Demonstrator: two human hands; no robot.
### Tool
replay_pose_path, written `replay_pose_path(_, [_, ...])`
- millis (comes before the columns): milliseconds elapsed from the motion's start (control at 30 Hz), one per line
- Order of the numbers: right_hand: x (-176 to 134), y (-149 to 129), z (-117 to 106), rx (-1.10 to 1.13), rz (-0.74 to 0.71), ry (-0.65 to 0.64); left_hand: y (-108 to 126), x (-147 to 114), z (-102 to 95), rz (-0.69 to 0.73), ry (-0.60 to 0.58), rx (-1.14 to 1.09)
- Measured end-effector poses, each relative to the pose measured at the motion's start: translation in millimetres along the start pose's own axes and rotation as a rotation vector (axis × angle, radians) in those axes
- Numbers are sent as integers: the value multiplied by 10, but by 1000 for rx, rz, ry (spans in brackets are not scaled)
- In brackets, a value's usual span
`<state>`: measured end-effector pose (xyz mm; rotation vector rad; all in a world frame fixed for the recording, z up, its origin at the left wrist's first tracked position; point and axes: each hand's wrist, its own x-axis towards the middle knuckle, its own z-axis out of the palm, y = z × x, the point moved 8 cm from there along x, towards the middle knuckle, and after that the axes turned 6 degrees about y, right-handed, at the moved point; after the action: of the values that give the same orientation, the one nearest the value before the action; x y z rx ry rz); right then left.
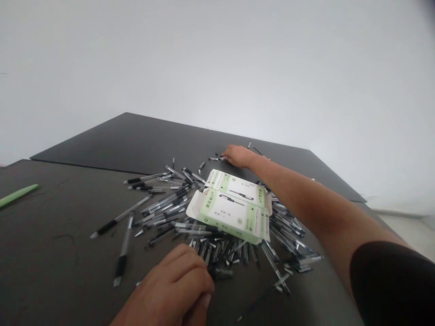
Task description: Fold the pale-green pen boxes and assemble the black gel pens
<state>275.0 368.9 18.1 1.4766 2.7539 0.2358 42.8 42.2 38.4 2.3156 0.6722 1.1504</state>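
Stretched out to the far side of the table, my right hand (238, 156) has its fingers bent around the end of a clear pen piece (215, 159). My left hand (173, 287) is in the near foreground with its fingers curled closed; whatever may be inside them is hidden. Just beyond it spreads a heap of loose clear pens with black grips (163, 206). On top of that heap lies a green and white cardboard pen box (222, 210), flattened, with a pen printed on it.
Two separate pens (124, 235) lie left of the heap. A light green pointed object (18, 195) rests at the table's left edge. More small pen parts (201, 166) are scattered toward the back. Behind the dark table (68, 262) rises a white wall (204, 68).
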Motion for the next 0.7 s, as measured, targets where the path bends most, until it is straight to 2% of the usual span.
replay_pose_path(67, [-74,-67,-24,6,10,6,33,28,22,-37,-49,22])
replay_pose_path(200, [-195,-193,-51,27,11,8,75,31,20,-33,-56,0])
replay_pose_path(333, [-230,-178,-112,41,32,14,67,16,32,-43,-72,10])
replay_pose_path(500, [45,49,-257,26,135,85,92,24,29,-20,-65,9])
replay_pose_path(600, [260,126,-236,24,183,94,67,26,7,-42,-57,4])
replay_pose_path(700, [348,213,-171,23,222,79,39,20,-7,-52,-49,7])
